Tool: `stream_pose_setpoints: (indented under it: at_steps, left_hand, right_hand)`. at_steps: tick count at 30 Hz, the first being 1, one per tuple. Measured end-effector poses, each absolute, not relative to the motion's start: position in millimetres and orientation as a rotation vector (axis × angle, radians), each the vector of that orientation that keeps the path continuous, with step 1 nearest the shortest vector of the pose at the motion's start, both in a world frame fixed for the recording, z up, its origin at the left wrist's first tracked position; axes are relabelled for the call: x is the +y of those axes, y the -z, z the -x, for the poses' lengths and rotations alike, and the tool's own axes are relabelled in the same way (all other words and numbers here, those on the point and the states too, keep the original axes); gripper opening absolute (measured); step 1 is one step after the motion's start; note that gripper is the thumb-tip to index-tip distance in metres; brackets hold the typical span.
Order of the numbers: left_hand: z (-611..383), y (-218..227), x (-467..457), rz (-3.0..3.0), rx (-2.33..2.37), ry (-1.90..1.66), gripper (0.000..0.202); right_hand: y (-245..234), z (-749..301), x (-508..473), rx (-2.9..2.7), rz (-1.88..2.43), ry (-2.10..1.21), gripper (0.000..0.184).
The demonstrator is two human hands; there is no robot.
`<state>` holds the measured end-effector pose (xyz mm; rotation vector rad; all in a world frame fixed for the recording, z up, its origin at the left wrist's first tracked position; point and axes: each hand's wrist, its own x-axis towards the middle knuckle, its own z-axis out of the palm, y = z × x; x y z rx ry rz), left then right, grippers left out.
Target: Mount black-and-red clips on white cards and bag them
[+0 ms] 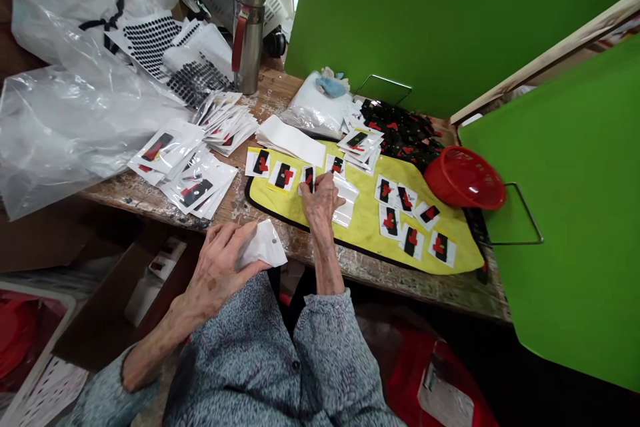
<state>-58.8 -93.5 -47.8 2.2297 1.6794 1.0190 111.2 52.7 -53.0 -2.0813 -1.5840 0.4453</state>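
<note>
A white paper packet (263, 245) is gripped in the curled left hand (216, 270), just off the near edge of the yellow mat (367, 240). The right hand (321, 201) is closed narrowly on a black-and-red printed card (309, 178) on that mat, with a clear plastic packet (345, 203) just beside it. The loose printed cards (283, 177) around it could be knocked out of place by a careless wrist, and the held card could be creased by too hard a pinch.

The wooden table (400, 287) carries a yellow mat (450, 243) in the middle, a plastic bag (65, 133) at left, and a steel flask (249, 20) on the far side.
</note>
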Motion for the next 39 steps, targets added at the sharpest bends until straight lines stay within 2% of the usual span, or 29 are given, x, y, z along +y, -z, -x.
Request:
stream_pose_setpoints:
  at_steps: [6,12,19,23,27,32,39]
  left_hand:
    - [60,42,-93,-1.980,1.641,-1.072,0.044]
    - [65,43,-90,-1.897,1.592,-1.068,0.039]
    - [66,46,-90,-1.953,1.537,-1.055,0.050]
    - [65,46,-90,-1.943,1.516,-1.011,0.057]
    - [60,43,-88,-1.911,1.468,-1.037,0.047]
    - [57,41,-88,-1.898,1.434,-1.073,0.040]
    - [58,40,-89,-1.883,1.409,-1.063,0.040]
  right_hand:
    - [24,-113,37,-1.587,1.818,-0.562,0.012]
    - [-16,-143,-17,-1.775,1.325,-1.294,0.017]
    - [-20,-151,-38,-2.077,1.437,-1.251,0.008]
    - [-15,-154,-38,-1.802,1.361,-1.389,0.015]
    - [-11,-152,-45,-1.573,1.254,-1.640,0.019]
    - [-8,-147,-53,-1.640,1.230,-1.604,0.016]
    - [-14,-160,-50,-1.978,1.390,-1.274,0.008]
